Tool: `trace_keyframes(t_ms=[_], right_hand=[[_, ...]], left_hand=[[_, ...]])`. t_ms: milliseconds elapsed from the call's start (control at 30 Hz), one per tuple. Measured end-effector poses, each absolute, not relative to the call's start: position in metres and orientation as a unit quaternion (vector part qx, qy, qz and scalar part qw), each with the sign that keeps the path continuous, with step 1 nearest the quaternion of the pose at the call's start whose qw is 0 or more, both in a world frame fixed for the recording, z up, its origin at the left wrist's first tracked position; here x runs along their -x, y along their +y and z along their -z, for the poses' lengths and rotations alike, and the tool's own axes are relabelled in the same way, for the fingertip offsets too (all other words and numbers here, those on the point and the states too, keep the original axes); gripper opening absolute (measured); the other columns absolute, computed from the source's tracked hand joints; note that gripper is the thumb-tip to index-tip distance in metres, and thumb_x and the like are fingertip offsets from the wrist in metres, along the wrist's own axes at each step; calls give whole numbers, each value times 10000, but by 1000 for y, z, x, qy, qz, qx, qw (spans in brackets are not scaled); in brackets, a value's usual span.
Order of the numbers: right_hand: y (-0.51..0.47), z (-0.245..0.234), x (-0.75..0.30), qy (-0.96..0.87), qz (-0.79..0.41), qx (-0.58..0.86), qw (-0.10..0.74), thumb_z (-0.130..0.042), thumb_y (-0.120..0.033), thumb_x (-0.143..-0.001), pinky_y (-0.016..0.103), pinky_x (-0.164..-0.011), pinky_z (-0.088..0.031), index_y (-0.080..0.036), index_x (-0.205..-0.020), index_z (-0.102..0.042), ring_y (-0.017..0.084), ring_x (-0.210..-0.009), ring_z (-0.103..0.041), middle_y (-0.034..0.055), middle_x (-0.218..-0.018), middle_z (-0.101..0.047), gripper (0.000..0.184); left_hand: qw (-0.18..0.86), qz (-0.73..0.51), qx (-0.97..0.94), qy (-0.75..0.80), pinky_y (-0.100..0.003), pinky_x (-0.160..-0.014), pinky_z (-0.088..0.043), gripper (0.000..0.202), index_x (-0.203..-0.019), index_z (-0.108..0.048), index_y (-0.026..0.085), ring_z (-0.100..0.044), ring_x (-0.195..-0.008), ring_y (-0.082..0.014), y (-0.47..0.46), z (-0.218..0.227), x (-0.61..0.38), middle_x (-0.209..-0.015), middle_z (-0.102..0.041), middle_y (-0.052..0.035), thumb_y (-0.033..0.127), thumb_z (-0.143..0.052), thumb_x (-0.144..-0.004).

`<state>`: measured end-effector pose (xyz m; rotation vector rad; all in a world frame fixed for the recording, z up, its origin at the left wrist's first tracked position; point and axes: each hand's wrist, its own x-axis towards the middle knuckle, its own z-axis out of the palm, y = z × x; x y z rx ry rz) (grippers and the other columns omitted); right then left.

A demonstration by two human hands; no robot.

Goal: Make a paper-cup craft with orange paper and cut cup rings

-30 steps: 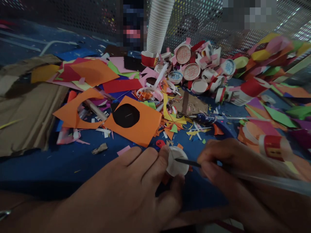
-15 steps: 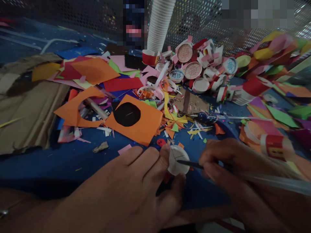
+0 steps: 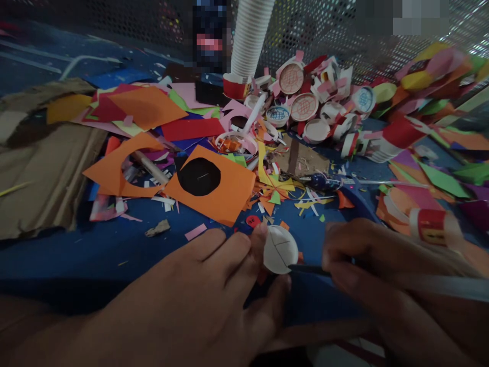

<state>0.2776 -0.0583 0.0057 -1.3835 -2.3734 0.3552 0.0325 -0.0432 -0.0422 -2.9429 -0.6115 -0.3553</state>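
Observation:
A small white paper cup base (image 3: 280, 251), its round face towards me, is pinched between the fingers and thumb of my left hand (image 3: 217, 280). Thin dark lines branch across that white disc, and a bit of red shows around its lower edge. My right hand (image 3: 367, 260) grips a pen (image 3: 308, 270) with a dark front end and a clear barrel. The pen's tip touches the disc's lower right rim. Just beyond my left fingertips lies a red round piece (image 3: 252, 221).
Orange paper with a black circle (image 3: 200, 176) lies ahead among coloured scraps. Cut cup bottoms with drawn grids (image 3: 303, 106) are heaped behind, beside a tall cup stack (image 3: 252, 38). Cardboard (image 3: 42, 178) covers the left; a blue-handled tool (image 3: 323, 180) lies right of centre.
The pen tip has moved from the disc's middle down and right to its rim, leaving a longer dark line. My right hand shifted slightly right; my left hand kept its hold.

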Motion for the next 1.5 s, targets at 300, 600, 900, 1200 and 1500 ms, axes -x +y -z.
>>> trace_keyframes(t_ms=[300,600,900,1200,1500], right_hand=[[-54,-7,-270,-822,-150,504,219,-473,-140,-911,220,-447,-429,-255,-746,-542,82,-420,-551,-77,-561,-605,213],[-57,2,-270,-774,-154,540,292,-538,-156,-891,229,-411,-405,-272,-740,-576,103,-409,-523,-79,-552,-604,194],[-57,10,-270,-765,-163,538,313,-558,-173,-966,228,-484,-419,-283,-830,-603,98,-526,-580,-68,-656,-638,180],[-60,13,-268,-757,-176,535,331,-560,-170,-974,245,-501,-404,-280,-840,-609,98,-540,-574,-70,-659,-638,180],[-60,10,-264,-749,-177,556,314,-554,-203,-959,288,-494,-436,-260,-765,-592,117,-468,-566,-48,-611,-639,206]], left_hand=[[42,120,967,-223,-390,-871,-508,694,-1468,-587,264,-663,-1167,-294,-48,39,-30,-1386,-721,-96,706,-608,-933],[37,135,964,-227,-416,-835,-465,510,-1389,-644,260,-664,-1087,-284,-45,39,-30,-1337,-759,-100,583,-578,-1000],[36,140,963,-230,-390,-790,-444,374,-1335,-657,254,-653,-1022,-264,-46,38,-33,-1219,-785,-69,362,-394,-1093],[65,151,961,-223,-378,-763,-436,410,-1331,-676,274,-645,-993,-254,-44,39,-32,-1210,-789,-55,400,-369,-1091],[45,148,960,-232,-358,-788,-454,407,-1330,-671,247,-666,-1029,-248,-46,39,-33,-1200,-785,-56,364,-354,-1103]])
